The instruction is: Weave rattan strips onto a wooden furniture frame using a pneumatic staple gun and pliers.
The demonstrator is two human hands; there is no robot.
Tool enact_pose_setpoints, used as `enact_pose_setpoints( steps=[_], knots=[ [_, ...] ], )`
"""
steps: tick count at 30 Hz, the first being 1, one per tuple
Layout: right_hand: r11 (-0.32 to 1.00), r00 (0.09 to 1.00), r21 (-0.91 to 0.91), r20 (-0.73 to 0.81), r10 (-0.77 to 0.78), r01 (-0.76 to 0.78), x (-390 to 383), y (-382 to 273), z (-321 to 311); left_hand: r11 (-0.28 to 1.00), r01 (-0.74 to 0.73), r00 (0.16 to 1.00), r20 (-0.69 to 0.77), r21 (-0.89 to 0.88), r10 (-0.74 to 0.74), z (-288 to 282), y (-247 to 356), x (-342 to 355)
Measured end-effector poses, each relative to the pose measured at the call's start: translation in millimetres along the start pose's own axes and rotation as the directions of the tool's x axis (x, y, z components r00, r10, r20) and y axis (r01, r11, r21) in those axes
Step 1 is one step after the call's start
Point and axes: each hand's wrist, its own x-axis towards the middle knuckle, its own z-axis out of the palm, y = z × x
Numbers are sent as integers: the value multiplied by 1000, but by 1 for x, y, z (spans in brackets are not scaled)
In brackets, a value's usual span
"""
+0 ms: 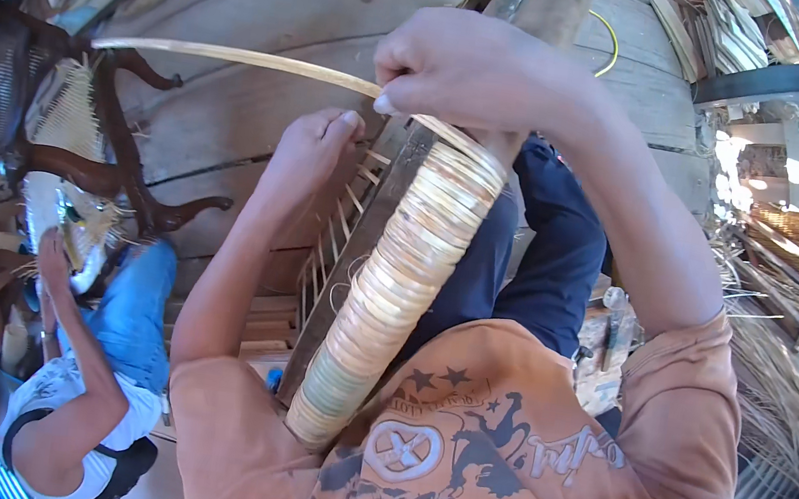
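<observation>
Cane-wrapped rail [408,261] at chest; right hand [464,66] fingers pinching cane strip [233,56]; left hand [318,143] gripping wooden frame [361,234]

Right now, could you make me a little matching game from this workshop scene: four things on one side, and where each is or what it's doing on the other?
Things:
1. right hand
2. left hand
3. cane strip
4. dark wooden chair

Places or states:
A. stands at the left, near another person
B. pinches the strip at the top of the wrapped rail
C. stretches out to the left
D. rests on the frame beside the wrapping

Pairs: 1-B, 2-D, 3-C, 4-A
</observation>
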Motion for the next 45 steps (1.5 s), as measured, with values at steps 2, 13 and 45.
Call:
enact_pose_setpoints(
  steps=[2, 13, 45],
  knots=[
    [999, 999, -23, 25, 22, -22, 3, 3, -2, 983, -45, 996, 72, -177, 58, -12, 47, -42],
    [929, 965, -282, 179, -193, 238, 44, -14, 3, 853, -336, 853, -255, 400, 456, 46, 122, -113],
    [820, 812, 336, -531, -241, 463, -26, 97, 99, 964, -51, 981, -192, -260, 0, 23, 126, -56]
  ],
)
